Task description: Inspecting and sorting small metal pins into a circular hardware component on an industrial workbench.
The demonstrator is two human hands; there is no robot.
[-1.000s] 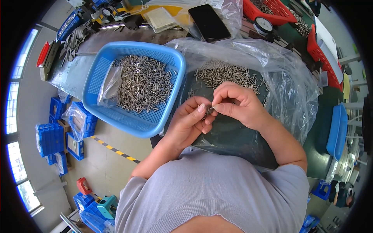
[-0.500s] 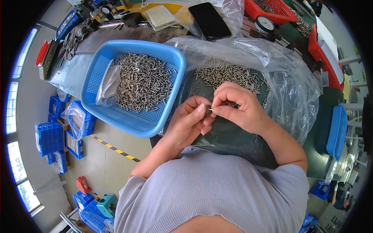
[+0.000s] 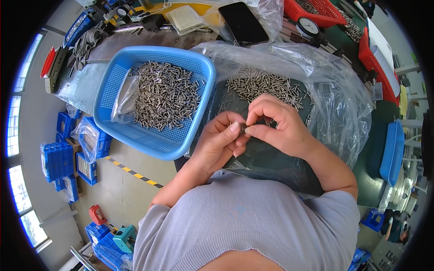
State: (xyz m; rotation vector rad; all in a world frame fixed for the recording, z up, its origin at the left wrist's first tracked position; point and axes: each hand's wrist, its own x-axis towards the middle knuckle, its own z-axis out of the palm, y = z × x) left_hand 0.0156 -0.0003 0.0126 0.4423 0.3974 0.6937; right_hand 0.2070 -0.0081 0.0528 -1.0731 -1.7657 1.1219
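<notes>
My left hand [image 3: 222,136] is closed, thumb and fingers gripping a small dark metal part [image 3: 243,128] whose exact kind I cannot make out. From the other side my right hand [image 3: 279,125] pinches at the same spot, thumb against forefinger; what lies between those fingertips is mostly hidden. Just beyond my hands, a heap of small metal pins [image 3: 266,86] is spread on clear plastic sheeting. To the left stands a blue plastic basket [image 3: 101,101] holding many more metal pins [image 3: 165,95] and a clear plastic bag [image 3: 126,100].
A black phone [image 3: 244,23] lies at the back of the bench beside a dial gauge [image 3: 308,27]. Red baskets [image 3: 316,17] stand at the back right, and a blue tray [image 3: 391,153] sits at the right edge. Crumpled plastic sheeting [image 3: 337,97] covers the right side. Blue crates [image 3: 58,160] stand on the floor at left.
The fingertips of my right hand have shifted slightly left, closer against the part in my left hand. A bright tip seen there before is now covered. My left hand has barely moved.
</notes>
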